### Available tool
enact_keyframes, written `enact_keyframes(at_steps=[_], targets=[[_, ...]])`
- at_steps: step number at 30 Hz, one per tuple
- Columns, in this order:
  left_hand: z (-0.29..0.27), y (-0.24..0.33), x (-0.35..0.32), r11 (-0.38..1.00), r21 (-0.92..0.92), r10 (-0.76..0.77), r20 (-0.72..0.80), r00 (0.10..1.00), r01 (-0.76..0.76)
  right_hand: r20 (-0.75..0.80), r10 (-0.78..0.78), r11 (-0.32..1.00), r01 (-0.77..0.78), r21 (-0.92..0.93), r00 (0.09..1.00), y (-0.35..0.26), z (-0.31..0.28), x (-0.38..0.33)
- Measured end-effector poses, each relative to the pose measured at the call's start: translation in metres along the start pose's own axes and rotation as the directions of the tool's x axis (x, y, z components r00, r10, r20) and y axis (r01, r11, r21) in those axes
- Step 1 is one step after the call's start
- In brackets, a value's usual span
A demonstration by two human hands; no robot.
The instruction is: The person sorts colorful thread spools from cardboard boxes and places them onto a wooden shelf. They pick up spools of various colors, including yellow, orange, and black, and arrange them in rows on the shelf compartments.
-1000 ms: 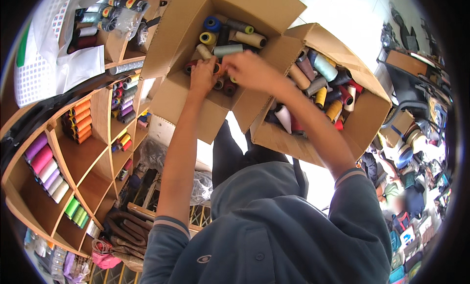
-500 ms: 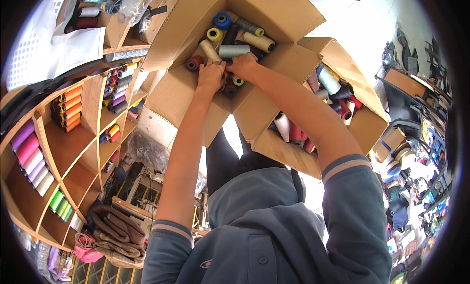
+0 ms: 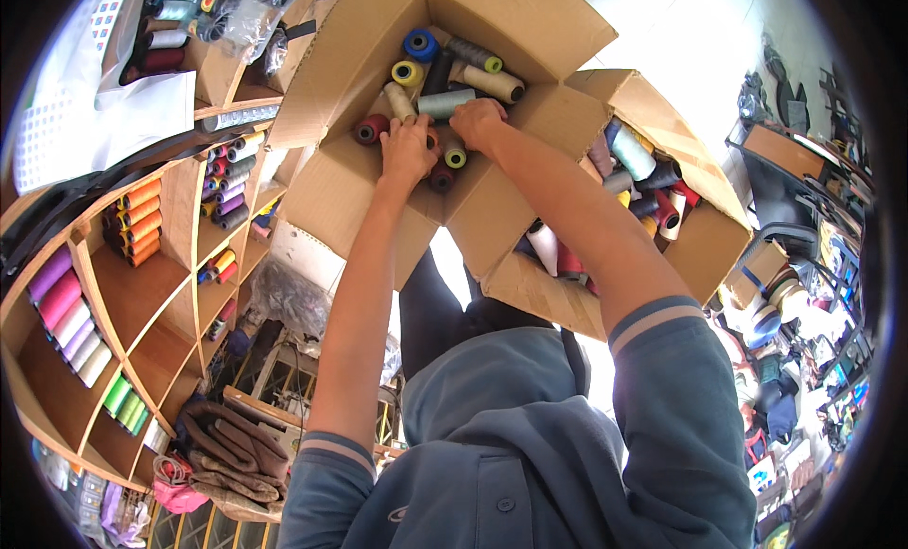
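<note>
An open cardboard box [image 3: 355, 175] holds several thread spools, and both my hands are inside it. My left hand [image 3: 409, 154] is closed around the side of a reddish-brown thread spool [image 3: 432, 139], its fingertips close to a beige spool [image 3: 398, 101]. The fingers of my right hand [image 3: 480, 125] curl in at the right end of a pale grey-green thread spool [image 3: 443, 104]; its fingertips are partly hidden. Between my hands lies a spool with a yellow-green end [image 3: 455, 157], with a dark red spool [image 3: 442, 178] below it. Blue [image 3: 420, 45] and yellow [image 3: 407, 73] spools stand behind.
A second cardboard box [image 3: 709, 237] full of mixed spools sits at the right, under my right forearm. Wooden shelves [image 3: 142, 284] with orange, purple, pink and green spools curve along the left. Folded brown cloth [image 3: 232, 445] lies at the lower left.
My right hand has shifted slightly right, away from my left hand. The spool with the yellow-green end and the reddish-brown spool now show more between them. The view has shifted a little.
</note>
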State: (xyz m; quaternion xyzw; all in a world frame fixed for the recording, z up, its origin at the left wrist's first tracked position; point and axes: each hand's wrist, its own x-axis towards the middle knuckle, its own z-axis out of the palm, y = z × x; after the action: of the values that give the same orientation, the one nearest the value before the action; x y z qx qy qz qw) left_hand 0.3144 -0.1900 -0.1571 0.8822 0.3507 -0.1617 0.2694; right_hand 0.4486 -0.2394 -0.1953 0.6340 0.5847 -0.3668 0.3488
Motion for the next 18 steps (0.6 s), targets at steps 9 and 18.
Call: enact_keyframes(at_steps=[9, 18], targets=[[-0.005, 0.006, -0.007, 0.978, -0.175, 0.106, -0.064, 0.992, -0.115, -0.195, -0.200, 0.923, 0.251, 0.292, 0.960, 0.030, -0.052, -0.032], [0.008, -0.004, -0.005, 0.694, -0.694, -0.263, 0.002, 0.965, 0.191, -0.222, 0.011, 0.329, 0.206, 0.922, 0.975, 0.086, -0.072, -0.009]])
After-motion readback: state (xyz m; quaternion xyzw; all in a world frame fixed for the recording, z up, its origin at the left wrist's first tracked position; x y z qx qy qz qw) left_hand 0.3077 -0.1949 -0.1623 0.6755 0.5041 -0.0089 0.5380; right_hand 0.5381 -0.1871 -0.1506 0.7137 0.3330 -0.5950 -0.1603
